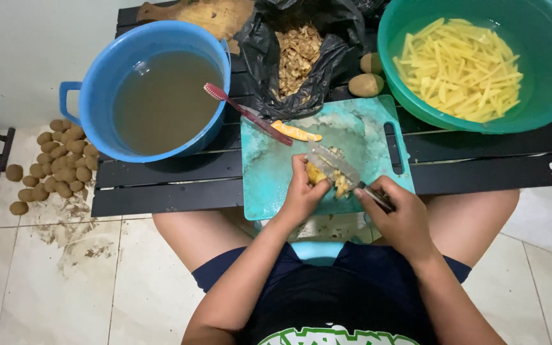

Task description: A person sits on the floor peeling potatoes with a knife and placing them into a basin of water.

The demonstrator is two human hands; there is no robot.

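On a teal cutting board (269, 172) my left hand (301, 195) holds a peeled yellow potato (319, 174) down. My right hand (400, 214) grips the dark handle of a knife (337, 167), whose blade lies across the potato. Cut pieces sit under the blade. A red toothbrush (244, 112) and an orange peeler (295, 132) rest at the board's far edge.
A blue tub (81, 96) of murky water stands at the left, and a green basin (544, 96) of potato sticks in water at the right. A black bag of peels (298, 51) and two unpeeled potatoes (367, 83) lie behind the board. Several potatoes (62, 160) are piled on the tiled floor.
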